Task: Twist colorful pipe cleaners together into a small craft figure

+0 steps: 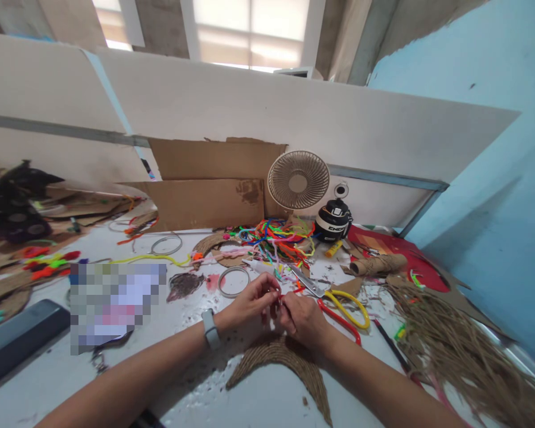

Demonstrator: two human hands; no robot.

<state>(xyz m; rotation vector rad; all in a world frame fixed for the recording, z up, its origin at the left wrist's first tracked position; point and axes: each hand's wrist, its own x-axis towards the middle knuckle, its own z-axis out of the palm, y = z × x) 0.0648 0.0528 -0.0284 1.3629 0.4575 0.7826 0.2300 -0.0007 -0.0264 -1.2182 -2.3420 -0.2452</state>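
Observation:
My left hand, with a grey watch band on the wrist, is closed in a pinch near the middle of the table. Against it, my right hand is closed too. Between their fingertips is a red pipe cleaner, mostly hidden by the fingers. Just below the hands lies a crescent wrapped in brown twine. Scissors with one yellow and one red handle lie beside my right hand, blades half apart. A silvery ring rests beyond my left hand.
Behind the hands are a heap of coloured pipe cleaners, a small fan and a black bottle. Loose twine and a cardboard tube occupy the right. A dark case lies left; a white partition stands behind.

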